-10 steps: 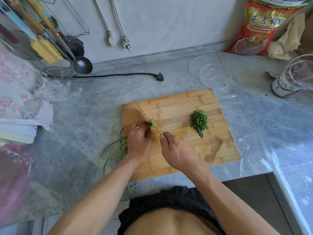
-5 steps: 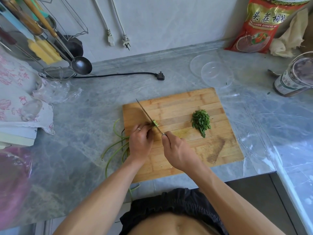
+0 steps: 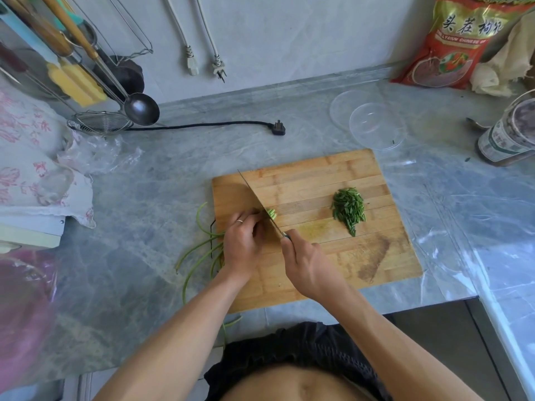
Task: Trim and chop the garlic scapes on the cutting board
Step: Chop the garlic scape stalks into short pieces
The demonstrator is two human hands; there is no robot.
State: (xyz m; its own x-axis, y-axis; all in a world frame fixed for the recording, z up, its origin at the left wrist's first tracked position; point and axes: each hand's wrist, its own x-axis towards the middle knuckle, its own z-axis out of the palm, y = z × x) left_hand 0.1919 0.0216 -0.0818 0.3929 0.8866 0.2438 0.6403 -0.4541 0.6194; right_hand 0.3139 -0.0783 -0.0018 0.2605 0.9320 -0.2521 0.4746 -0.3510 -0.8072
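change: your knife [image 3: 260, 204] has come down again just beside a shorter bunch of scapes [image 3: 271, 213] | grip: left hand [image 3: 243, 241] pinches scapes on the cutting board [image 3: 318, 175], right hand [image 3: 307, 264] wraps the handle | task: chopping continues, long tails trail onto the table [image 3: 144, 183]

A red snack bag [image 3: 459, 41], clear lids [image 3: 376, 125] and a ladle [image 3: 141, 108] line the counter.

Knife handle [image 3: 286, 237] hidden in right hand [image 3: 309, 267], scape stalks [image 3: 202, 250] under left hand [image 3: 241, 241], jar [image 3: 509, 131] cropped right
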